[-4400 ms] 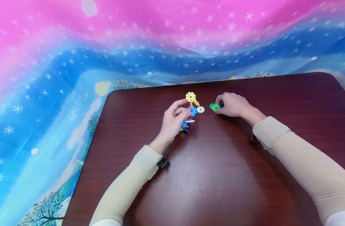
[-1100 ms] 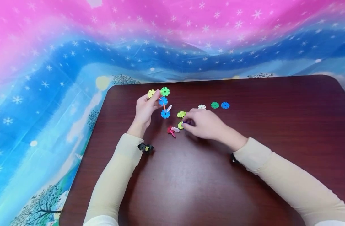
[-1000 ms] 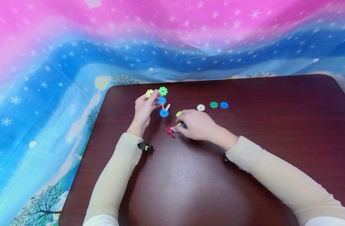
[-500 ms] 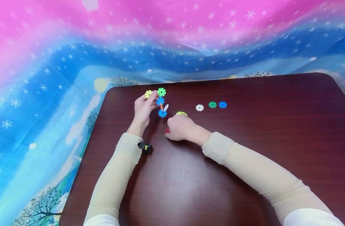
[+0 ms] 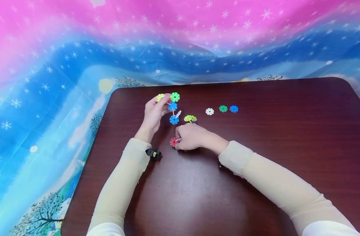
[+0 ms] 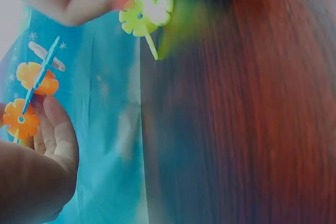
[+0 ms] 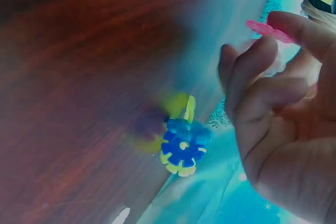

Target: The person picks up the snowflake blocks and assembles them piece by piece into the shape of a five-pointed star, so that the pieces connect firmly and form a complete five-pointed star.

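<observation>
In the head view, my left hand [image 5: 153, 116] pinches a chain of joined snowflake discs [image 5: 174, 119]: yellow, bright green, blue, orange and white, standing at angles to one another. The left wrist view shows orange discs [image 6: 38, 78] of this chain by the fingers. Low over the table, my right hand [image 5: 194, 135] pinches a red snowflake disc [image 5: 173, 142] with a white one slotted to it. In the right wrist view the red disc [image 7: 270, 31] sits between thumb and finger. Just behind that hand lies a yellow-green and dark blue disc cluster [image 5: 190, 118], partly hidden.
Loose white [image 5: 209, 111], green [image 5: 223, 108] and blue discs [image 5: 234, 108] lie in a row farther back to the right. Everything is on a dark brown table [image 5: 271, 147], with a pink and blue curtain [image 5: 180, 42] hanging behind it.
My right hand has come left from the loose discs, past the yellow-green cluster, and now pinches the red piece. My left hand has moved left with its chain, then stayed nearly still.
</observation>
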The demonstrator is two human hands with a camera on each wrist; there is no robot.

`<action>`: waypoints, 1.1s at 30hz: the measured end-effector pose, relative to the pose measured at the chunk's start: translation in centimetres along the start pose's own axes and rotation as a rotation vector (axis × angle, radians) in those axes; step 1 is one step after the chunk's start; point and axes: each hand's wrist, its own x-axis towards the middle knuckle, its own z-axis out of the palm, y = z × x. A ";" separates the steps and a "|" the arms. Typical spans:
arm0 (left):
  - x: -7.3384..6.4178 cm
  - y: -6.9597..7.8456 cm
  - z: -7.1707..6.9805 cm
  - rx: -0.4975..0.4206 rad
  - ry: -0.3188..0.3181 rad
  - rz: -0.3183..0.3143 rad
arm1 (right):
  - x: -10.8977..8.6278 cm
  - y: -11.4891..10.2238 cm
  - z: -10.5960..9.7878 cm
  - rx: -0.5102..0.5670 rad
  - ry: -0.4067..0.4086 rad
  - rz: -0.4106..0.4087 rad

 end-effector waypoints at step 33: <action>-3.6 0.0 5.5 0.159 -0.229 0.004 | -6.2 6.6 -4.7 1.220 0.884 0.014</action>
